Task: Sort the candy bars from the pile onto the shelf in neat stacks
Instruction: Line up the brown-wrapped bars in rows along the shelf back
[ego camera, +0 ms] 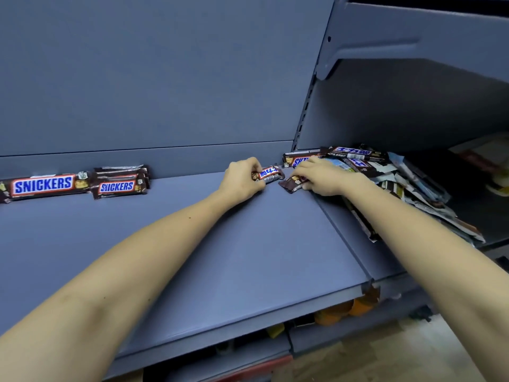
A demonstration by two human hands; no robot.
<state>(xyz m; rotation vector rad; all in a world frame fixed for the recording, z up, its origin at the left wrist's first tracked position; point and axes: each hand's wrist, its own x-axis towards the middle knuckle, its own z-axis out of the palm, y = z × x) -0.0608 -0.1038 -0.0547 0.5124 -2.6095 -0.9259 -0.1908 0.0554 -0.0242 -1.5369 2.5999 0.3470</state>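
Far left on my shelf [248, 244] there's one long bar [44, 186], with a short stack [121, 183] just beside it. My left hand [242, 179] has its fingers [254, 168] curled round the end of a small bar [271, 173]. My right hand [322, 180] pinches a dark bar [293, 183] at the pile's [399, 183] edge, over on the right.

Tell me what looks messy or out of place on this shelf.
The pile at the right is a jumble: bars and wrappers lie at all angles, and some reach the front edge. The Snickers stack at the left is slightly uneven, its bars not squared up.
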